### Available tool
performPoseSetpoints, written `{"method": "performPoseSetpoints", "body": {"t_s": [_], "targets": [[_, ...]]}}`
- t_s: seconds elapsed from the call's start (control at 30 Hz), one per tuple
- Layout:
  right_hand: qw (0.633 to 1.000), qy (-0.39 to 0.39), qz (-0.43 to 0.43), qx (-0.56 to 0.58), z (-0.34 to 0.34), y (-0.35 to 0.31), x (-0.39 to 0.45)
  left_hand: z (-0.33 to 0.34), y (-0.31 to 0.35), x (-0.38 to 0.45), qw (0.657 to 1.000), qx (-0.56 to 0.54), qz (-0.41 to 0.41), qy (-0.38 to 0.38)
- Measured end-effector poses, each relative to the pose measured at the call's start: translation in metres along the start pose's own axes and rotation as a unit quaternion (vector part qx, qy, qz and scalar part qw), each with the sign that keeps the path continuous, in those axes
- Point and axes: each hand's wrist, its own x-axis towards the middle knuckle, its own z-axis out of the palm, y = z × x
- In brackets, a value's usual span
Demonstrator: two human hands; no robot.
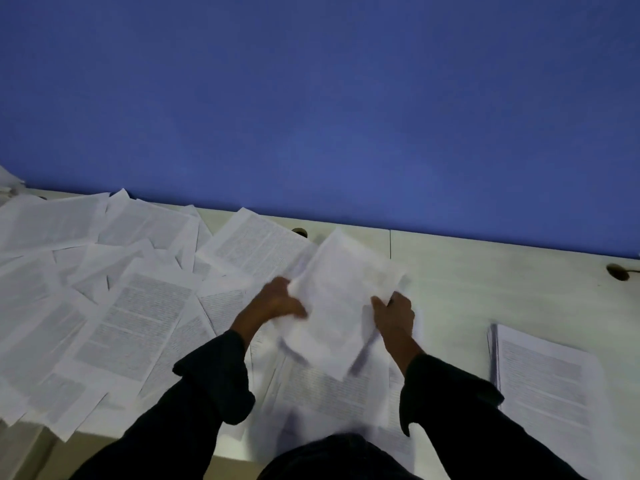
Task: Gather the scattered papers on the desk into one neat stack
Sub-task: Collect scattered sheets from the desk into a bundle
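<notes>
Progress looks partial to me: a squared stack of white printed sheets [543, 379] sits by the pale desk's [485, 271] right front edge, while many loose white printed pages [121, 306] are scattered over its left half. I see a blurred bundle of white sheets [339, 306] raised mid-desk, my left hand [277, 301] and right hand [394, 315] gripping its opposite sides
</notes>
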Motion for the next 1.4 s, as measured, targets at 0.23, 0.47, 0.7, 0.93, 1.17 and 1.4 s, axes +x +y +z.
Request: {"method": "performPoseSetpoints", "body": {"t_s": [0.23,0.47,0.7,0.93,1.17,1.4], "targets": [[0.965,0.029,0.145,-0.217,0.017,0.032,-0.041,0.055,-0.024,0.01,0.993,0.094,-0.051,0.054],[0.98,0.007,0.176,-0.088,0.036,0.017,-0.039,0.091,-0.006,0.03,0.985,-0.074,-0.122,0.099],[0.989,-0.057,0.131,-0.042,0.028,0.028,-0.033,0.095,-0.028,0.03,0.994,-0.063,0.005,0.094],[0.995,0.0,0.078,-0.068,0.01,0.033,-0.022,0.075,-0.029,0.024,0.947,-0.307,0.089,-0.047],[0.951,-0.214,0.032,0.222,-0.016,0.027,-0.002,0.045,-0.029,0.034,0.944,-0.317,0.017,-0.089],[0.978,-0.207,0.008,-0.008,0.007,0.037,-0.002,0.076,-0.032,0.026,0.972,-0.232,0.033,0.001]]}}
